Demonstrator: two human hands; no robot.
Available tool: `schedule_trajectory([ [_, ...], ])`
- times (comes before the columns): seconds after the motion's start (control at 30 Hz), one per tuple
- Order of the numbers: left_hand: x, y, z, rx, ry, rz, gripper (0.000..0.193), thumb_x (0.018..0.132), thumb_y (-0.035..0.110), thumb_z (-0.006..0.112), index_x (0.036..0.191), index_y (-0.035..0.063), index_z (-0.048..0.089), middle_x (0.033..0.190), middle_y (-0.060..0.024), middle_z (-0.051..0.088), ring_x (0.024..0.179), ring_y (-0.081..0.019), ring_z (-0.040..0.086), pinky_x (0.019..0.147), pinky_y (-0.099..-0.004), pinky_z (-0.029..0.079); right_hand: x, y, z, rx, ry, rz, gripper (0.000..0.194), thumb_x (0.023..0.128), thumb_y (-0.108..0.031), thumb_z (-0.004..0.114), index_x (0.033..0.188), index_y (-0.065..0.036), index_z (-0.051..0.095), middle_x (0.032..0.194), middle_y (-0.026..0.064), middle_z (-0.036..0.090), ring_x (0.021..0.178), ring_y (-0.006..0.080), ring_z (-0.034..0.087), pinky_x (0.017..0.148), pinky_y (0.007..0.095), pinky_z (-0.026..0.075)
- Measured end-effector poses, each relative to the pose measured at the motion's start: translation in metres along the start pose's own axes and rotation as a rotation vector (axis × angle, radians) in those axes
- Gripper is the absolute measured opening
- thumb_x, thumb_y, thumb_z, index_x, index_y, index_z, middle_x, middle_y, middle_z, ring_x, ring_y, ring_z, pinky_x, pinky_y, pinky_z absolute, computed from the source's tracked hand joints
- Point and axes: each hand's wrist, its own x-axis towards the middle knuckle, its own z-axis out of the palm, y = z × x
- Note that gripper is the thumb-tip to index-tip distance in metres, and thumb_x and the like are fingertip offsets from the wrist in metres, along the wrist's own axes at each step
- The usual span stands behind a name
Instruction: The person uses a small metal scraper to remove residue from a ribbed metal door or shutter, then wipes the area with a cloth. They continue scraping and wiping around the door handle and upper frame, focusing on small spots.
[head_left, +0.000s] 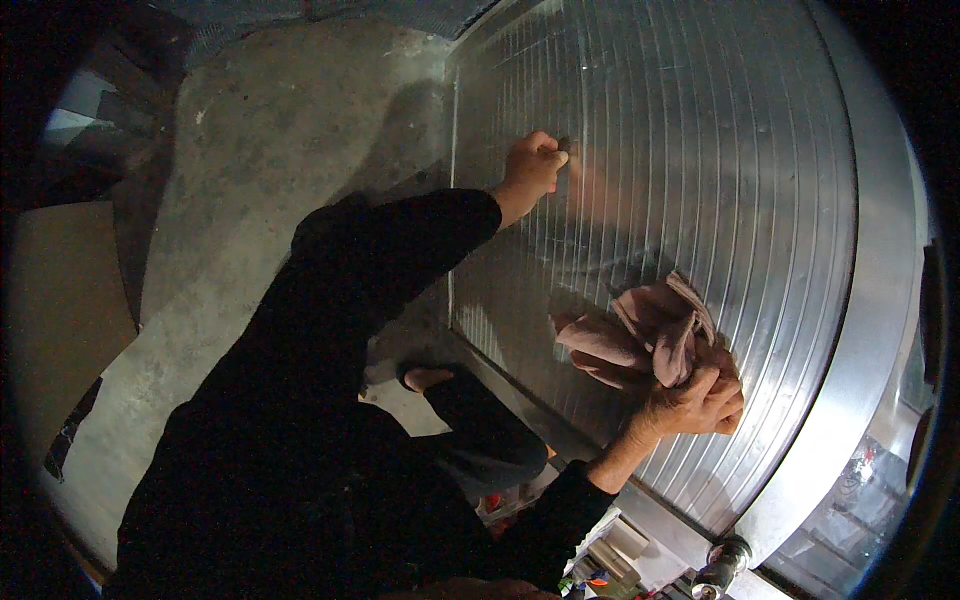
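Observation:
A ribbed, shiny metal panel (675, 195) fills the middle and right of the view. My left hand (534, 163), its fingers curled, pinches a small dark object (565, 145) against or just above the ribs; what it is cannot be told. Lower down, my right hand (694, 401) grips a bunched pinkish-brown cloth (649, 337) near the panel's lower right part. The cloth hangs in loose folds over the ribs, and whether it touches them is not clear. Both forearms are in dark sleeves.
A smooth metal frame (847, 390) curves along the panel's right side, with a shiny cylindrical metal fitting (721, 568) at its lower end. Assorted items, among them a transparent container (517, 501), lie at the bottom. Concrete floor (247, 142) stretches left; a brown sheet (71, 285) lies farther left.

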Motion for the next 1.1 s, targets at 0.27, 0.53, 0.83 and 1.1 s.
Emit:
schedule_trajectory([
  [0.27, -0.003, -0.01, -0.001, -0.082, -0.025, 0.044, 0.032, 0.091, 0.026, 0.07, 0.112, 0.0051, 0.057, 0.085, -0.0014, 0.056, 0.07, -0.0113, 0.055, 0.059, -0.0295, 0.051, -0.003, 0.0, 0.005, 0.015, 0.047, -0.005, 0.029, 0.083, -0.048, 0.068, 0.079, -0.021, 0.058, 0.084, -0.0008, 0.06, 0.08, 0.0223, 0.054, 0.078, 0.0409, 0.032],
  [0.53, -0.007, -0.001, 0.004, -0.104, -0.023, 0.038, 0.027, 0.09, 0.024, 0.071, 0.105, 0.0053, 0.058, 0.084, -0.0021, 0.058, 0.067, -0.0114, 0.056, 0.057, -0.0285, 0.051, 0.001, 0.0, 0.001, 0.056, 0.033, -0.012, 0.03, 0.079, -0.052, 0.071, 0.083, -0.024, 0.062, 0.091, -0.0027, 0.063, 0.082, 0.0221, 0.055, 0.078, 0.0395, 0.031],
  [0.83, -0.005, -0.001, 0.005, -0.129, -0.036, 0.042, 0.025, 0.09, 0.022, 0.069, 0.103, 0.0039, 0.058, 0.081, -0.0024, 0.058, 0.067, -0.0112, 0.057, 0.056, -0.0288, 0.05, -0.002, 0.006, 0.005, 0.038, 0.037, -0.022, 0.027, 0.08, -0.052, 0.07, 0.086, -0.027, 0.064, 0.092, -0.004, 0.062, 0.084, 0.0211, 0.055, 0.079, 0.04, 0.031],
  [1.1, -0.007, 0.001, 0.007, -0.084, -0.086, 0.069, 0.028, 0.09, 0.023, 0.07, 0.106, 0.0039, 0.057, 0.083, -0.0014, 0.057, 0.067, -0.0109, 0.055, 0.058, -0.0289, 0.048, -0.004, 0.005, 0.002, 0.032, 0.005, -0.014, 0.031, 0.078, -0.054, 0.07, 0.088, -0.025, 0.064, 0.096, -0.0047, 0.064, 0.087, 0.0199, 0.057, 0.081, 0.0402, 0.032],
])
